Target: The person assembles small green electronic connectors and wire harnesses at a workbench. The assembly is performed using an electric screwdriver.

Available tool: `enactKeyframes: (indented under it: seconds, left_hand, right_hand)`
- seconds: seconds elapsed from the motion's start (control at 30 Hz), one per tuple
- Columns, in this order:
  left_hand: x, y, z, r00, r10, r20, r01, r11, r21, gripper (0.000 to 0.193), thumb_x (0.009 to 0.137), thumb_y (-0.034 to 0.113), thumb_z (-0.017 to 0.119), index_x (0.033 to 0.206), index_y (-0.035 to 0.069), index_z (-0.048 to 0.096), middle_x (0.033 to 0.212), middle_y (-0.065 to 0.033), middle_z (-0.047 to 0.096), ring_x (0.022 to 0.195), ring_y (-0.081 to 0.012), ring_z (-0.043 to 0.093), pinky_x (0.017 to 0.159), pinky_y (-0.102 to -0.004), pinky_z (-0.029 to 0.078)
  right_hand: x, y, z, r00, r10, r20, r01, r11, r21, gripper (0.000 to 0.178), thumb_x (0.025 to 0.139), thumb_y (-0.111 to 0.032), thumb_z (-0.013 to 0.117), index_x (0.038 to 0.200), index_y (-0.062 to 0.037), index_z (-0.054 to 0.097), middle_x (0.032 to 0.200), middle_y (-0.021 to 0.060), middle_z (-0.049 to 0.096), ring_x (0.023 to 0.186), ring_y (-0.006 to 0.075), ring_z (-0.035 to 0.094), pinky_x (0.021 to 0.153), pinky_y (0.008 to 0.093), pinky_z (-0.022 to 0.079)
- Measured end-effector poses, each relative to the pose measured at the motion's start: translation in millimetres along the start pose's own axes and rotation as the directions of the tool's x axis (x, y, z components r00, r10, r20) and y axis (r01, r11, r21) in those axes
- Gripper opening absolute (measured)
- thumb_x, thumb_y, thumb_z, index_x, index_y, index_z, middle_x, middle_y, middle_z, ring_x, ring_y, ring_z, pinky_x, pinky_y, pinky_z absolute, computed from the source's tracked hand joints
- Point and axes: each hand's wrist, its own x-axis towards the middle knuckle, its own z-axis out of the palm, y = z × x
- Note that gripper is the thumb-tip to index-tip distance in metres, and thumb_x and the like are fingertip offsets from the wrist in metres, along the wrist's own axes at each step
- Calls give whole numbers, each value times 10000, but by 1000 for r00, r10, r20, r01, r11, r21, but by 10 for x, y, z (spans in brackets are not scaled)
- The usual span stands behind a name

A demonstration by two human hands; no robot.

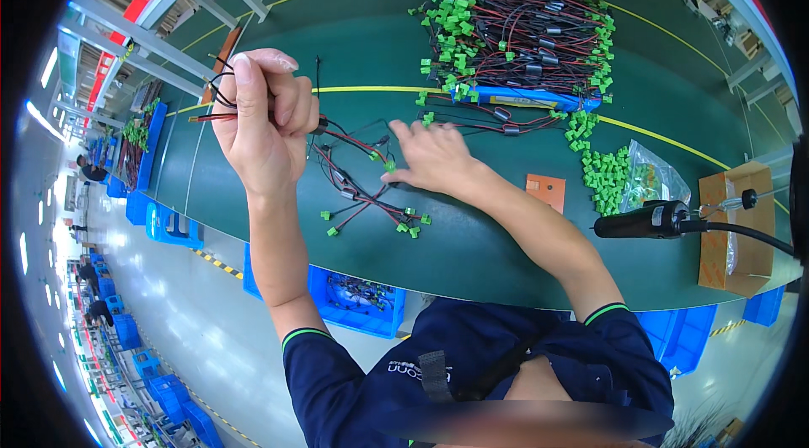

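Left grip [268,115]: From my remote seat I saw it raised over the desk [480,258], thumb up against curled fingers, closed around a wire harness [217,117].
Wire harness: It ran through that fist; red and black ends stuck out on the left side, a thin black strand looped beside the thumb, and a black cylinder [321,123] showed just off the right side (the fingers hid the middle from me).
Right grip [434,157]: I had it low over the desk, fingers spread and open, well apart from the left one; its blur kept me from telling whether the fingertips touched any wire.
Loose harnesses [348,193]: These lay on the desk between the two grips and nearer the person, green plugs at their ends.
Big pile: Beyond the right grip I saw a stack of harnesses [531,35] on a blue tray [529,97].
Right side: I noted a heap of green connectors [605,170] beside a clear plastic bag [656,177], an orange card [546,189], a black cylindrical tool [645,220] and a cardboard box [712,233].
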Motion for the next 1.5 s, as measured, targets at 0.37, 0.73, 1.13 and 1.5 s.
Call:
enactKeyframes:
  seconds: [0.37, 0.73, 1.13, 1.5]
  left_hand:
    - [-63, 348, -264, 1000, -28, -13, 30, 993, 111, 367, 1162, 275, 409, 1081, -6, 631, 612, 29, 335, 490, -56, 224, 433, -249, 181]
    - [55, 632, -199, 980, 84, 180, -82, 996, -18, 394, 1166, 300, 383, 1118, -12, 619, 644, 10, 356, 495, -61, 223, 444, -257, 184]
    - [-479, 397, 95, 888, -341, 309, -195, 330, 924, 59, 908, 72, 719, 959, 43, 715, 857, -85, 681, 719, -242, 691, 604, -369, 533]
    - [-1547, -1025, -634, 800, -588, 119, -251, -149, 956, 386, 888, 71, 625, 1272, 30, 615, 1151, -161, 638, 704, -324, 753, 562, -429, 606]
  right_hand:
    - [265, 149, -583, 949, -94, 300, -107, 802, 588, 221, 1008, -196, 663, 1000, 7, 751, 766, 145, 723, 617, 232, 685, 588, 395, 517]
    - [504, 122, -998, 900, -321, 296, -79, 547, 834, 326, 1067, -189, 574, 1364, -77, 650, 808, 9, 653, 690, 82, 624, 638, 296, 547]
    - [767, -186, -1241, 954, -298, 35, 123, 494, 861, 372, 1096, -237, 523, 1266, 40, 703, 1024, 100, 745, 905, 146, 720, 772, 297, 584]
    - [878, -171, -998, 927, -361, 107, 110, 531, 840, 356, 1076, -215, 567, 1294, 36, 694, 1098, 132, 765, 961, 171, 722, 834, 319, 596]
